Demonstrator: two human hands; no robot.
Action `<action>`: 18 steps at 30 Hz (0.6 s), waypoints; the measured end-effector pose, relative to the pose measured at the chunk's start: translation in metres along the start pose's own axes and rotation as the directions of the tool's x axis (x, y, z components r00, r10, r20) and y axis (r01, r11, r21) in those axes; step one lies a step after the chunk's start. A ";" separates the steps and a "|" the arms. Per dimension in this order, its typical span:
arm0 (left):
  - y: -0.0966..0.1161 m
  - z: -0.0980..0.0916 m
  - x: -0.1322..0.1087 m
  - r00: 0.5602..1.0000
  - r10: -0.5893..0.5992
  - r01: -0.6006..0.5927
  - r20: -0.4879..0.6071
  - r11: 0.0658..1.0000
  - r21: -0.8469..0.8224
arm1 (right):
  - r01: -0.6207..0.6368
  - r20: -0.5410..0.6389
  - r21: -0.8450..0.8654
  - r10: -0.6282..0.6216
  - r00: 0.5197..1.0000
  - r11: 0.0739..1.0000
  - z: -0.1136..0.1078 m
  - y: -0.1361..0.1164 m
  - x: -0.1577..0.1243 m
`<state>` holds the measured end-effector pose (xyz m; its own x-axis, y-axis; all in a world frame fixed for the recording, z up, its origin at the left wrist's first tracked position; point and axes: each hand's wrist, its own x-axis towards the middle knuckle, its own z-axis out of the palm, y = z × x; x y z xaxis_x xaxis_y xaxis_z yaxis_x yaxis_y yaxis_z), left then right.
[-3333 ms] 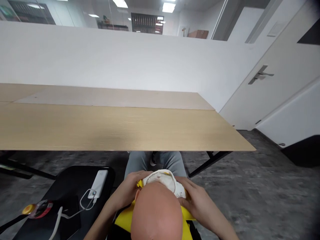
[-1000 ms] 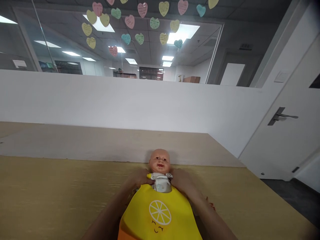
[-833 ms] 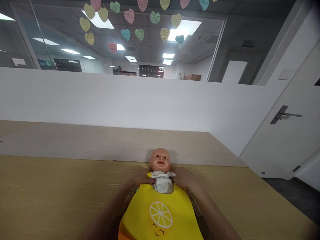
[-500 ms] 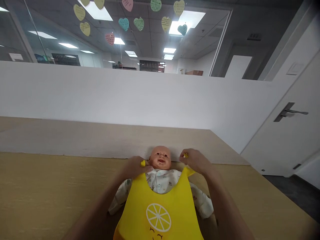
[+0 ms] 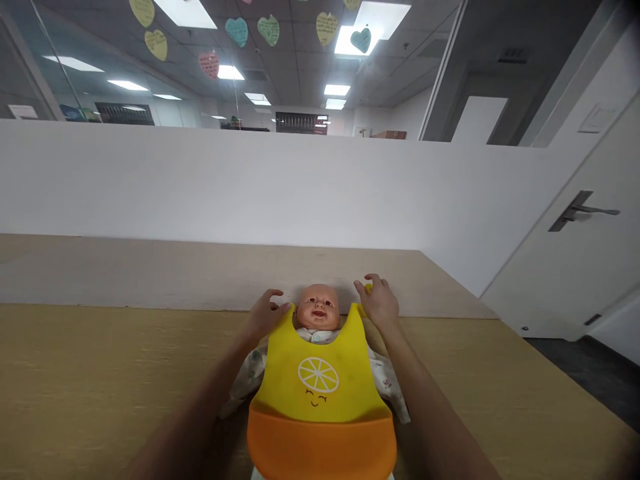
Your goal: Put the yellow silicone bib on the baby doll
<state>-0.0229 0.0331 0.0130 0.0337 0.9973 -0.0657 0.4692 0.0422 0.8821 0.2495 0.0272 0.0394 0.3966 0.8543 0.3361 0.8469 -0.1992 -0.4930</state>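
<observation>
A baby doll (image 5: 318,309) in a white printed suit lies on its back on the wooden table (image 5: 100,373), head away from me. A yellow bib (image 5: 319,377) with a lemon face and an orange pocket covers its chest. My left hand (image 5: 267,315) pinches the bib's left strap beside the doll's head. My right hand (image 5: 379,301) pinches the right strap end, lifted slightly past the doll's head.
A white partition wall (image 5: 250,180) runs behind the table, with glass and paper hearts (image 5: 237,30) above it. A white door with a lever handle (image 5: 583,211) stands at the right. The table's right edge drops to dark floor (image 5: 590,367).
The doll went from my lap onto the table. Both hands pulled the bib straps apart and up, and the bib slid up under the doll's chin.
</observation>
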 end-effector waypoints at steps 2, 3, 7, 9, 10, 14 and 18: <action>-0.002 -0.003 -0.001 0.998 0.007 -0.008 0.066 1.000 0.014 | -0.022 0.081 -0.031 0.025 0.996 0.999 -0.004 0.002 0.000; -0.002 -0.005 -0.002 0.994 0.016 -0.019 0.104 0.999 0.028 | -0.021 0.101 -0.051 0.026 0.995 0.998 -0.010 0.002 0.000; -0.001 -0.017 -0.009 0.972 0.027 -0.057 0.235 0.991 0.123 | 0.048 0.272 -0.064 -0.029 0.962 0.997 -0.041 -0.004 -0.007; 0.001 -0.023 -0.014 0.942 0.000 -0.052 0.337 0.988 0.145 | 0.074 0.446 -0.011 -0.062 0.893 0.997 -0.053 -0.011 -0.016; 0.002 -0.025 -0.016 0.924 0.003 -0.060 0.383 0.988 0.139 | 0.081 0.519 0.008 -0.074 0.852 0.997 -0.055 -0.015 -0.020; 0.002 -0.026 -0.020 0.919 0.092 -0.139 0.382 0.986 0.096 | 0.102 0.647 0.027 -0.095 0.756 0.994 -0.047 -0.024 -0.033; 0.002 -0.019 -0.023 0.931 0.082 -0.123 0.356 0.988 0.095 | 0.166 0.672 0.036 -0.147 0.726 0.985 -0.033 -0.025 -0.035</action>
<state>-0.0390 0.0110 0.0254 0.3838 0.9103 -0.1551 0.5430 -0.0866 0.8353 0.2259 -0.0139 0.0663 -0.0742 0.9721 -0.2223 0.8880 -0.0370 -0.4584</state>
